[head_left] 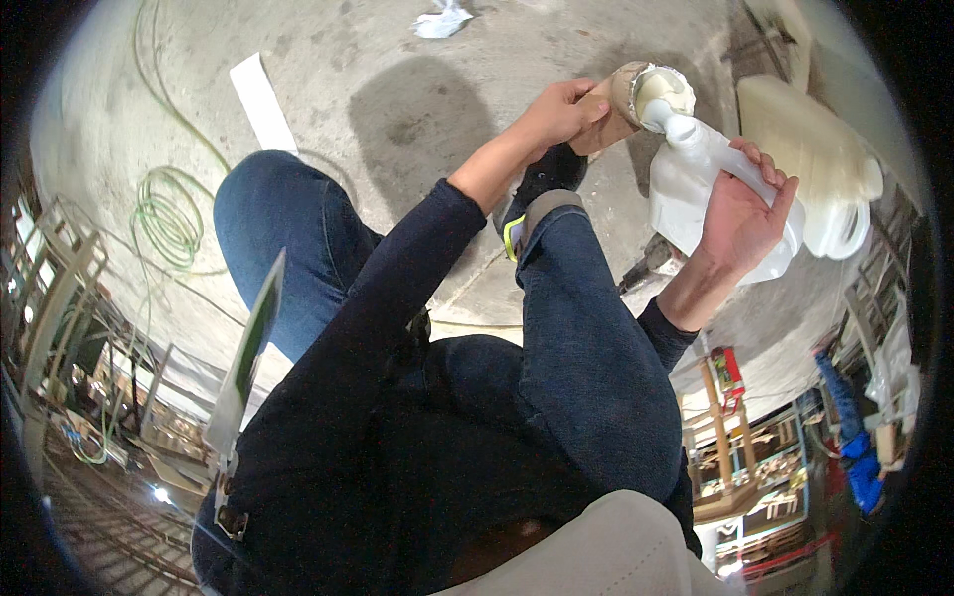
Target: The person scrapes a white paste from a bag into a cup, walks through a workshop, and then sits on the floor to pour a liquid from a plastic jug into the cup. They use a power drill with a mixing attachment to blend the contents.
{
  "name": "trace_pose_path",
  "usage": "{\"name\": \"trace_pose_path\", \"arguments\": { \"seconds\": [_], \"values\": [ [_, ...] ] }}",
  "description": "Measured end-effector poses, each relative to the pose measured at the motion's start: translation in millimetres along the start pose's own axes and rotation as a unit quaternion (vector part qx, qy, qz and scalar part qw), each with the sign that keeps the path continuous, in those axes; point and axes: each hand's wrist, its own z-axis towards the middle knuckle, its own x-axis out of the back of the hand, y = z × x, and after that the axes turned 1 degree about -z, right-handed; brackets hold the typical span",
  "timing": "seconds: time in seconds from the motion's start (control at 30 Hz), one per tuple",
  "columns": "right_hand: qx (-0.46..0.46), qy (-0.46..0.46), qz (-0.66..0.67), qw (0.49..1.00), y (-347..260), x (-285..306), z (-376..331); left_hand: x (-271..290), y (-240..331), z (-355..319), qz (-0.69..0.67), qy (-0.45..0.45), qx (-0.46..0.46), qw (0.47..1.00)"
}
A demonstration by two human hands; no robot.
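Note:
My left hand (564, 111) grips the flat brown handle of a round container (624, 89), thumb on top. Its rim is crusted white, and a thick white liquid (661, 91) shows inside. My right hand (747, 211) is wrapped around the handle of a white plastic jug (686, 189). The jug is tilted, its mouth at the container's rim. I cannot tell whether liquid is flowing. Just right of it stands a second, larger translucent jug (800, 149).
Concrete floor (318, 60) bears dark stains. A white strip (262, 104) and a coiled green hose (171, 223) lie left; a crumpled pale scrap (441, 20) lies ahead. A dark tool (648, 260) is by my right forearm. A person in blue (857, 447) is far right.

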Motion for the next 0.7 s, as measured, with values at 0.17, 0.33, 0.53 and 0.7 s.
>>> {"name": "trace_pose_path", "arguments": {
  "seconds": [0.17, 0.33, 0.53, 0.7],
  "values": [
    [0.013, -0.001, 0.109, 0.994, -50, 26, -21, -35, 11, -14, -0.005, -0.1, -0.042, 0.994],
    [0.068, 0.02, 0.154, 0.985, -68, 42, -38, -55, 21, -20, 0.073, -0.151, -0.07, 0.983],
    [0.083, 0.013, 0.214, 0.973, -81, 55, -48, -78, 35, -27, 0.065, -0.206, -0.073, 0.974],
    [0.093, 0.01, 0.213, 0.973, -81, 55, -46, -82, 34, -21, 0.061, -0.204, -0.089, 0.973]
  ]
}}
